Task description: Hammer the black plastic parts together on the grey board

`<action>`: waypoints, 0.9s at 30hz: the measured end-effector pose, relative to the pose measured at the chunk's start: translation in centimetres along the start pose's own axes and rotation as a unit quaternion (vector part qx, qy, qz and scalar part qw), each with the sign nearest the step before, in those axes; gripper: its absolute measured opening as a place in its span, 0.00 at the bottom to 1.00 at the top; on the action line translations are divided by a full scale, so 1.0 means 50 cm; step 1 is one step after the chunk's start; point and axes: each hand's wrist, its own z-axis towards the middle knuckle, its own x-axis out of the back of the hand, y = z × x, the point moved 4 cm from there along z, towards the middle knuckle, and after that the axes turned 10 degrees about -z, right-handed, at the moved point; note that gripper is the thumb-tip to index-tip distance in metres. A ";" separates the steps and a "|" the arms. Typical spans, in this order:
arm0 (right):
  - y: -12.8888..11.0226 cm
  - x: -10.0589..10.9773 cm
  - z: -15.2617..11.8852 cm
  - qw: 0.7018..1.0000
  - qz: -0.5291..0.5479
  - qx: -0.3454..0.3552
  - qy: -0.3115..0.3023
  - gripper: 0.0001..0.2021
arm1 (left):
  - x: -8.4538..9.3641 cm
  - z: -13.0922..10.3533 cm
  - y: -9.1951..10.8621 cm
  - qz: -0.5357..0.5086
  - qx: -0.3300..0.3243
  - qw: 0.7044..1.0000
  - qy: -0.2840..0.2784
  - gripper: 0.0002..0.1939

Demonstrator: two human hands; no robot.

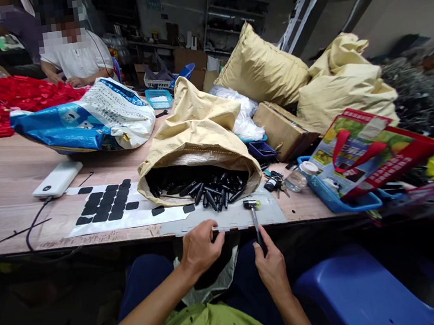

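My right hand (pixel 270 262) is wrapped round the dark handle of a small hammer (pixel 254 216), whose head rests over the grey board (pixel 232 218) at the table's front edge. To its left, my left hand (pixel 202 247) is at the same edge, with thumb and index finger curled toward each other; anything between them is too small to make out. Just beyond the hands, a beige sack (pixel 198 138) lies with its mouth toward me, black tube-like pieces (pixel 215 190) spilling out. Black patches (pixel 106 202) sit in rows on a white sheet (pixel 101 225) at the left.
A white power bank (pixel 58 179) with a cable lies at the left, below a blue-and-white bag (pixel 87 121). Keys (pixel 279 183), a clear jar (pixel 296 180) and a blue basket (pixel 329 198) are at the right. A blue stool (pixel 370 291) stands lower right. A person (pixel 78 61) sits across.
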 end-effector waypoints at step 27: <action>0.019 0.000 0.003 0.999 0.020 -0.010 -0.027 0.30 | 0.033 0.081 -0.055 0.076 -0.031 0.997 0.014 0.12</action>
